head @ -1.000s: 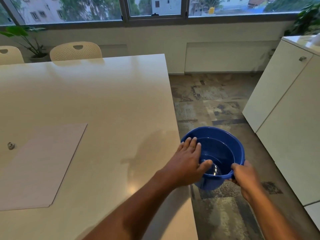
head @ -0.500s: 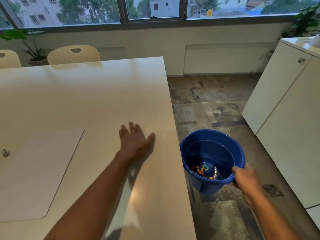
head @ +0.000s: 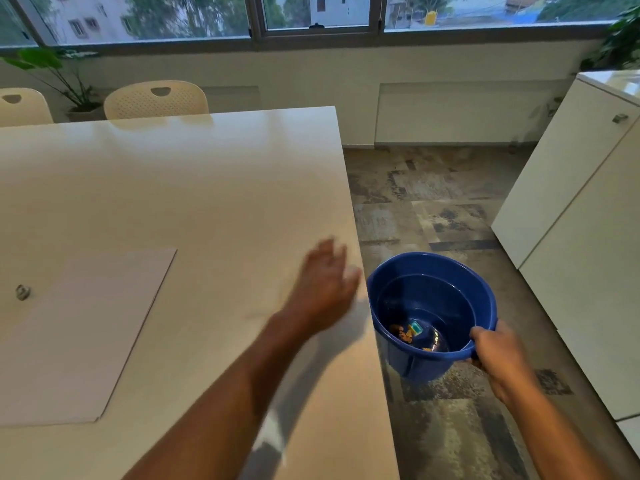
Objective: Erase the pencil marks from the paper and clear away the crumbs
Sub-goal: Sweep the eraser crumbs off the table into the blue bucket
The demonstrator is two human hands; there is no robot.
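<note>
A white sheet of paper (head: 79, 334) lies flat on the left part of the white table (head: 194, 188). My left hand (head: 323, 285) is blurred with motion over the tabletop near its right edge, fingers stretched out, holding nothing. My right hand (head: 498, 355) grips the near rim of a blue bucket (head: 481, 289), held just beside the table's right edge and below its top. A few bits of litter (head: 410, 332) lie in the bucket's bottom. No crumbs can be made out on the table.
A small metal object (head: 23, 292) sits on the table left of the paper. Two cream chairs (head: 156, 100) stand at the far side. A white cabinet (head: 585, 237) lines the right, with patterned floor (head: 433, 209) between it and the table.
My left hand left the bucket's rim, went onto the table, and has now swept right toward the table edge by the bucket. The right hand keeps holding the bucket.
</note>
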